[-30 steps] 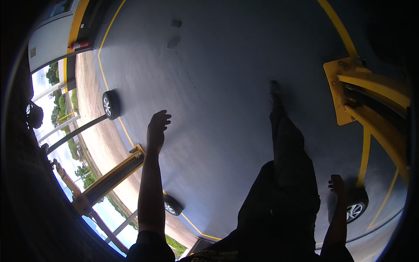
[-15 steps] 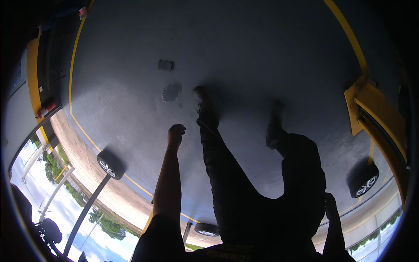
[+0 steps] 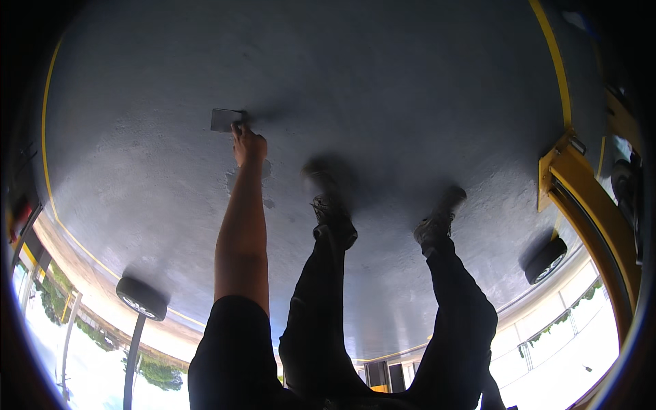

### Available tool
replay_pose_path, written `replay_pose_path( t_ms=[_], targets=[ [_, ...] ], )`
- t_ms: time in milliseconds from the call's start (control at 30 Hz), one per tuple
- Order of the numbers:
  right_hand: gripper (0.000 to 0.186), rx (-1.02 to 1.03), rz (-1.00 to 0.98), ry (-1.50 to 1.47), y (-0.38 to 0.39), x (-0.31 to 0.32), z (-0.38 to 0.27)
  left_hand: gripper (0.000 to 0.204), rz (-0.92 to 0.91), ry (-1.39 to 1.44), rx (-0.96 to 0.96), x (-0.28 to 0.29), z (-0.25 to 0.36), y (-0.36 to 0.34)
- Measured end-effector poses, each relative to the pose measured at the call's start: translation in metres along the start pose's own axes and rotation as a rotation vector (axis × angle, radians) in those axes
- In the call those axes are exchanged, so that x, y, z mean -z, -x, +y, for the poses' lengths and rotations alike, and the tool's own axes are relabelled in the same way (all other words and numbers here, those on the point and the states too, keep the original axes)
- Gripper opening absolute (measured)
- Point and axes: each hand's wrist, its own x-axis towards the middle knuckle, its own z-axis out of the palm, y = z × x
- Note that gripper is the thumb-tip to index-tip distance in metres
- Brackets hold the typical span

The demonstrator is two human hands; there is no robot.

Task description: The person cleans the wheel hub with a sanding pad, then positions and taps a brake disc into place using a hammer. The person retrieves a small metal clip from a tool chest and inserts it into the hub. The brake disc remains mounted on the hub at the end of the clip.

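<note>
A dark, flat rectangular piece (image 3: 223,120), its exact kind unclear, is at the floor ahead and to the left. My left hand (image 3: 249,145) reaches it with the arm stretched out, fingertips closed at its near right corner. Whether the piece is slightly raised is hard to make out. Just below the wrist, a pale worn patch (image 3: 267,168) marks the floor, partly covered by my forearm. My right hand does not show; only a dark sliver of that arm appears at the lower edge beside my right leg.
My dark shoes (image 3: 335,217) are planted on the grey floor (image 3: 383,102). A yellow metal post with a base plate (image 3: 550,174) rises at right. Wheels stand at the left (image 3: 141,298) and right (image 3: 547,261). Yellow lines (image 3: 555,61) edge the floor.
My left hand has moved forward from beside my left leg to the rectangular piece. The view has come lower and shifted, and my right hand has left the picture.
</note>
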Motion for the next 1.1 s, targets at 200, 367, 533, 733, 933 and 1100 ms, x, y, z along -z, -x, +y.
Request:
replay_pose_path(
  t_ms=[200,367,533,733,933,1100],
  targets=[
    [0.025,0.035,-0.006,0.04,0.019,-0.042,-0.045,0.077,0.091,0.052,-0.176,0.033,-0.011,0.015],
    [0.022,0.501,0.087,0.318,0.036,-0.103,-0.176,0.034,0.091,0.288,-0.321,0.109,0.028,0.093],
    [0.033,0.894,-0.041,0.388,0.13,-0.152,-0.303,0.011,-0.03,0.508,-0.572,0.195,0.115,0.206],
    [0.053,1.179,-0.073,0.313,0.191,-0.125,-0.381,0.034,-0.582,0.538,-0.811,0.261,0.28,0.307],
    [0.043,1.515,-0.022,0.584,0.199,-0.037,-0.526,0.042,-0.63,0.508,-0.847,0.326,0.495,0.366],
    [0.03,1.406,0.082,0.087,0.238,0.062,-0.551,0.029,-0.803,0.368,-1.01,0.369,0.651,0.353]
  ],
)
